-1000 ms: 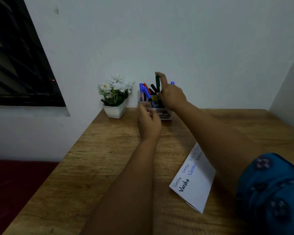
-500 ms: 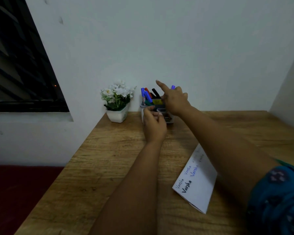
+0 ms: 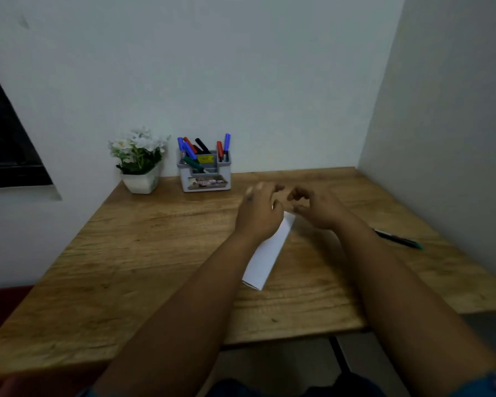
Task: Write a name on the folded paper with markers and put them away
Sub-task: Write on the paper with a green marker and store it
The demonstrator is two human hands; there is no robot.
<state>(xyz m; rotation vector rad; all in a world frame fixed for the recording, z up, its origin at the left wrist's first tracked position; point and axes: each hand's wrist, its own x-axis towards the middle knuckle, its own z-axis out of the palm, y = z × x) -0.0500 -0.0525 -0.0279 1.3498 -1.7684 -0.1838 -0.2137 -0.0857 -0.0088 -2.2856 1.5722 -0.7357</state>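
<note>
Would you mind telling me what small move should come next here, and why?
Probably the right hand should reach for the pen lying on the table to its right. Both hands hold nothing above the paper, whose visible face looks blank, while the other markers stand in the holder.

Both hands have left the marker holder (image 3: 205, 174); the left hand (image 3: 259, 214) and right hand (image 3: 317, 209) now hover empty above the folded paper (image 3: 267, 255), which shows no writing.

White-flowered plant (image 3: 138, 151) in a white pot (image 3: 141, 181), near the far left corner of the wooden bench (image 3: 143, 253) (against the wall (image 3: 241, 67)); dark window (image 3: 6, 144) at left.
</note>
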